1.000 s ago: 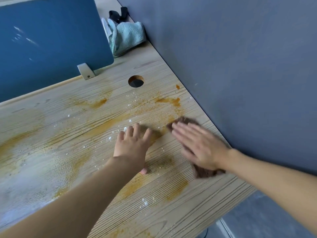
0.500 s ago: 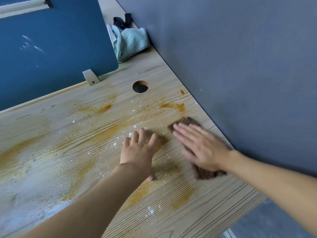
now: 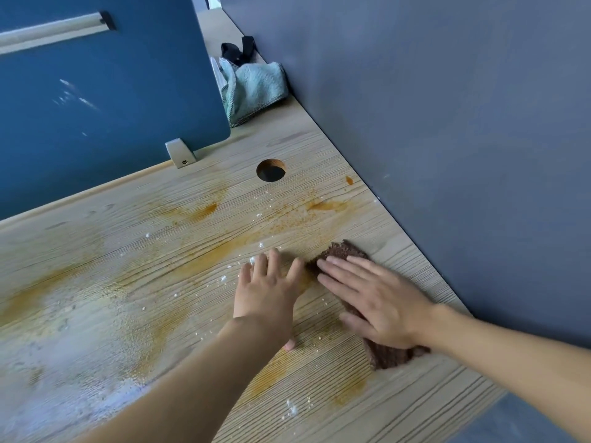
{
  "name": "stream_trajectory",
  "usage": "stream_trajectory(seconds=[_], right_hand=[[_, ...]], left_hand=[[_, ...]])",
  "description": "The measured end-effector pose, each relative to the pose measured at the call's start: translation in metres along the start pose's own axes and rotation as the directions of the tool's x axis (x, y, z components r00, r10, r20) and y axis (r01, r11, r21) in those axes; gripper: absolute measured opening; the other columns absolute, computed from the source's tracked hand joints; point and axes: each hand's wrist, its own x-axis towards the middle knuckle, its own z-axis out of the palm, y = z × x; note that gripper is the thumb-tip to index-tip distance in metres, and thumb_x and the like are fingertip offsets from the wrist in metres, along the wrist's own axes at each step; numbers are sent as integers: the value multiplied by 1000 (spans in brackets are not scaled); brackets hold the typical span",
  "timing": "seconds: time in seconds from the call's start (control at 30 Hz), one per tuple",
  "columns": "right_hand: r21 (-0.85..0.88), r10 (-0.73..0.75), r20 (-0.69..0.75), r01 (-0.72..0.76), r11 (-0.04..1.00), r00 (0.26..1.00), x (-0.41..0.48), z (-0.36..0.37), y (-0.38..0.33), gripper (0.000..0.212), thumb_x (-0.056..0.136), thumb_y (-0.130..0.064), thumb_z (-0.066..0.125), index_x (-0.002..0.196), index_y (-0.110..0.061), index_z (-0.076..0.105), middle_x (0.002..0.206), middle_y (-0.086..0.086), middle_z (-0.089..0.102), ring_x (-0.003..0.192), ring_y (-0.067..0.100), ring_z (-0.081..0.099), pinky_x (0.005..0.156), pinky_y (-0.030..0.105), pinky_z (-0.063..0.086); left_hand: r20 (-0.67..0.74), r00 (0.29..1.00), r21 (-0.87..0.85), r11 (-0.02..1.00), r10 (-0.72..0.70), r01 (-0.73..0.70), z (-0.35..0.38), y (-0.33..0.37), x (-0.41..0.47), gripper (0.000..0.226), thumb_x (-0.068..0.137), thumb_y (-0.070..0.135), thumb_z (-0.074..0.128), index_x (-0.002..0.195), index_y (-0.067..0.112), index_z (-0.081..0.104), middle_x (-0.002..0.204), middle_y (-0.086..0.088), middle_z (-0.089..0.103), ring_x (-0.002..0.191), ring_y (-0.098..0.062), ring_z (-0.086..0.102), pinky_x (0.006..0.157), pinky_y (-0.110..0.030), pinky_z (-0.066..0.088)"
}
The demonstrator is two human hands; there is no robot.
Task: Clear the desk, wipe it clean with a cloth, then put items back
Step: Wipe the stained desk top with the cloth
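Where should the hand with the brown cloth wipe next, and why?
Probably push the brown cloth forward under the flat right hand, over the orange smear just beyond it. That patch of the desk is stained, and the left hand lies flat beside the cloth, blocking a sideways stroke.

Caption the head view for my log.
Right hand presses brown cloth on the orange-stained desk; left hand rests flat beside it.

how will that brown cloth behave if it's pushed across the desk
Probably floppy: the brown cloth lies flat under the right hand with ragged edges. Its coarse pile likely drags on the desk, so it may bunch unless pressed.
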Motion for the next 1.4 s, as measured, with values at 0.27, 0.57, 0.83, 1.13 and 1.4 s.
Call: stream_trajectory(seconds=[0.27, 0.57, 0.83, 1.13, 1.4], right_hand=[[84, 551, -82, -546, 834, 830, 70, -3, 53, 76, 98, -55, -1, 158, -10, 11, 167, 6, 5, 154, 16, 2, 125, 37, 3], [25, 60, -1, -60, 998, 998, 34, -6, 15, 68, 104, -53, 20, 159, -15, 9, 167, 0, -2, 153, 11, -7, 125, 37, 3], [88, 540, -84, -534, 841, 837, 99, -6, 56, 77, 96, -55, 0, 158, -11, 11, 167, 7, 6, 154, 17, 2, 125, 39, 4], [23, 115, -32, -114, 993, 993, 70, -11, 34, 69, 103, -55, 10, 159, -15, 7, 167, 1, -3, 153, 13, -5, 124, 38, 3], [73, 407, -98, -401, 913, 908, 108, -10, 61, 73, 101, -55, 3, 158, -9, 10, 166, 9, 6, 154, 20, 1, 125, 41, 5]], left_hand=[[-26, 1000, -33, 999, 7, -8, 1, -2, 0, 116, 69, 33, 87, 151, 27, 6, 159, -15, 1, 149, -35, 3, 124, -50, 6], [-26, 1000, -40, 999, 15, -16, 3, -3, 4, 121, 67, 38, 88, 151, 26, 3, 159, -16, -3, 150, -35, -1, 124, -51, 2], [-40, 999, -39, 999, 19, -21, 5, -4, 3, 128, 58, 49, 91, 148, 26, 2, 157, -16, -1, 149, -34, 1, 124, -50, 2], [-65, 994, -31, 996, 85, -87, 0, -15, 2, 131, 68, 59, 81, 153, 23, -12, 158, -10, 11, 147, -30, 12, 123, -51, 8], [-16, 999, -144, 988, -49, 46, -25, -75, 40, 137, 58, 56, 87, 153, 16, -3, 155, -8, 19, 145, -28, 22, 121, -42, 21]])
